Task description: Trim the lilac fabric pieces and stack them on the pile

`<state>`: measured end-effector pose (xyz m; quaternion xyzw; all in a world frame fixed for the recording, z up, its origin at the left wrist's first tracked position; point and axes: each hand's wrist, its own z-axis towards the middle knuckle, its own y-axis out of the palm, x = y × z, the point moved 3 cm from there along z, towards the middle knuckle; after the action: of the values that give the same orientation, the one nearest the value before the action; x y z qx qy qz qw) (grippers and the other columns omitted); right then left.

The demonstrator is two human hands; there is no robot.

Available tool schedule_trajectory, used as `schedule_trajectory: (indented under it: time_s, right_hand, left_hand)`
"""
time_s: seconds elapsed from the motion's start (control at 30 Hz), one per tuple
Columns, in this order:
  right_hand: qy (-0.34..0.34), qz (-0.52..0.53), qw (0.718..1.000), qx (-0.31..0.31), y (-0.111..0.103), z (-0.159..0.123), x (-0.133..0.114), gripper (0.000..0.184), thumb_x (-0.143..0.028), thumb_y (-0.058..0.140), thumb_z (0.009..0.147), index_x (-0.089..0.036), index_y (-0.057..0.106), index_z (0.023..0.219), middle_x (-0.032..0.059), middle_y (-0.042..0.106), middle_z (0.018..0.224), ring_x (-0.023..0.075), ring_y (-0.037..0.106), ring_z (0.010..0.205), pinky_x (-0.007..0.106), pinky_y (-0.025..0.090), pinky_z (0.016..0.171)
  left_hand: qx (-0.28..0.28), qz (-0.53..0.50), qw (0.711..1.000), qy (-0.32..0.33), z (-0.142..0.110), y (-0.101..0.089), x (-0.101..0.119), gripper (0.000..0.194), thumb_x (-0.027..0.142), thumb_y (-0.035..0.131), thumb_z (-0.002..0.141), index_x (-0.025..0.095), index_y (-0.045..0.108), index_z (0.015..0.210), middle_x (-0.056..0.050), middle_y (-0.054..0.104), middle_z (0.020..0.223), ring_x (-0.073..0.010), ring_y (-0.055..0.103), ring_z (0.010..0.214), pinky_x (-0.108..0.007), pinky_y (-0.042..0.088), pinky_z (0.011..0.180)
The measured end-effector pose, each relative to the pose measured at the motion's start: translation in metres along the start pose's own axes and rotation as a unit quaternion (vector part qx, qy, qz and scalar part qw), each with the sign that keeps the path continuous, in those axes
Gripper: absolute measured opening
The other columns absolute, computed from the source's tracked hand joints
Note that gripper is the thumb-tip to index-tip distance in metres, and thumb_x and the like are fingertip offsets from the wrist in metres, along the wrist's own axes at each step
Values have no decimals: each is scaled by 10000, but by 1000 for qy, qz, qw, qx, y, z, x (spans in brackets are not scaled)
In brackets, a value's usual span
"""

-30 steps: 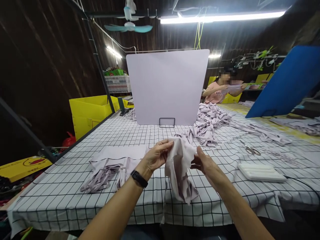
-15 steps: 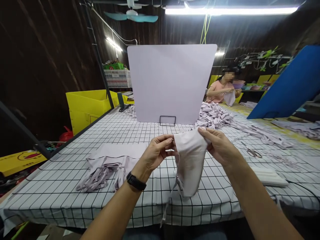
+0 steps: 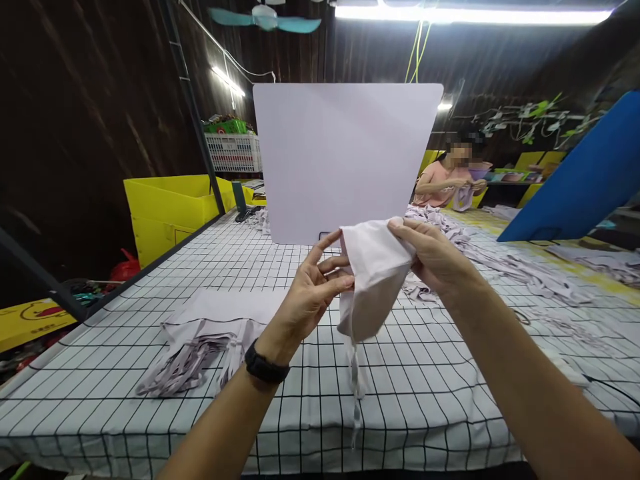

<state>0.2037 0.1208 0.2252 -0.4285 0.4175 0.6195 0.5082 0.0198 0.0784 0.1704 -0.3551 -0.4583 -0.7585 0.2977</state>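
A small pale lilac cloth piece with a thin strap hanging below it is held up above the table. My left hand has its thumb on the near side of the left edge and its fingers behind, partly inside a fold. The upper right corner is pinched in my right hand, whose other fingertips are hidden behind the fabric. To the left lies a stack of similar lilac pieces, their straps gathered toward the front.
A white board stands upright beyond my hands. Loose lilac cloth strips lie on the right of the grid-patterned tablecloth. A blue board leans at the right. Behind, another person handles cloth. A yellow bin stands left.
Both hands have lifted the cloth piece higher, and it is now tilted and more bunched. My left fingers have spread along its edge. The view has shifted slightly.
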Motion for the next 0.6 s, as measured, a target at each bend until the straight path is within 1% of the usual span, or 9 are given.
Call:
schedule_trajectory:
  time_s: [0.07, 0.13, 0.17, 0.23, 0.3, 0.37, 0.43, 0.5, 0.6]
  right_hand:
    - [-11, 29, 999, -18, -3, -3, 2, 265, -449, 875, 696, -232, 752, 786, -12, 676, 709, 126, 576, 621, 217, 443, 531]
    - [21, 42, 998, -45, -14, -14, 18, 293, -475, 880, 683, -244, 766, 822, -1, 689, 719, 144, 581, 616, 234, 443, 518]
    - [57, 30, 996, -58, -24, -22, 33, 309, -499, 876, 679, -238, 763, 800, 5, 683, 699, 146, 566, 590, 243, 427, 500]
    - [149, -45, 984, -89, -47, -41, 71, 368, -555, 846, 687, -209, 762, 780, 24, 676, 676, 150, 535, 558, 262, 403, 491]
    - [217, -165, 954, -128, -71, -62, 112, 394, -570, 820, 704, -184, 744, 724, 36, 664, 677, 170, 539, 600, 287, 413, 544]
    - [241, -222, 936, -129, -90, -80, 143, 421, -584, 806, 703, -189, 681, 625, 9, 592, 615, 167, 496, 587, 287, 379, 542]
    - [245, -234, 933, -119, -99, -91, 159, 452, -600, 794, 703, -197, 625, 587, -10, 533, 593, 160, 463, 578, 283, 354, 534]
    - [243, -234, 935, -109, -101, -94, 162, 473, -626, 767, 717, -204, 595, 590, -14, 512, 600, 159, 456, 579, 283, 353, 531]
    - [241, -250, 932, -102, -100, -92, 155, 484, -661, 728, 733, -215, 589, 606, -3, 521, 606, 176, 475, 588, 292, 379, 527]
  left_hand:
    - [-2, 52, 998, 28, -9, 5, 7, 744, 80, 782, 781, 314, 515, 1435, -27, 719, 1085, -135, 680, 849, -279, 551, 847]
    - [-42, 119, 992, -10, -23, 7, 3, 641, 113, 744, 828, 299, 560, 1413, -61, 721, 1105, -184, 695, 914, -309, 561, 835]
    - [-85, 164, 982, -48, -31, 7, -3, 556, 134, 726, 848, 277, 609, 1372, -80, 727, 1103, -209, 700, 938, -322, 562, 823]
    - [-188, 275, 934, -126, -47, 1, -22, 360, 179, 709, 868, 233, 723, 1224, -98, 754, 1051, -234, 710, 921, -324, 548, 787]
    - [-254, 387, 870, -170, -57, -13, -43, 218, 215, 717, 860, 214, 785, 1067, -86, 777, 946, -229, 711, 833, -303, 515, 720]
    - [-235, 468, 834, -176, -54, -31, -59, 142, 235, 690, 867, 202, 796, 956, -74, 778, 865, -209, 683, 719, -281, 464, 631]
    - [-161, 545, 808, -156, -39, -49, -70, 180, 226, 605, 903, 194, 781, 897, -73, 761, 822, -193, 636, 642, -274, 410, 574]
    - [-88, 616, 771, -131, -18, -64, -78, 242, 164, 518, 914, 188, 758, 917, -92, 746, 874, -212, 633, 705, -285, 405, 609]
    - [-41, 687, 715, -125, 13, -78, -89, 323, 28, 515, 813, 158, 715, 1031, -146, 697, 1064, -283, 627, 934, -330, 419, 749]
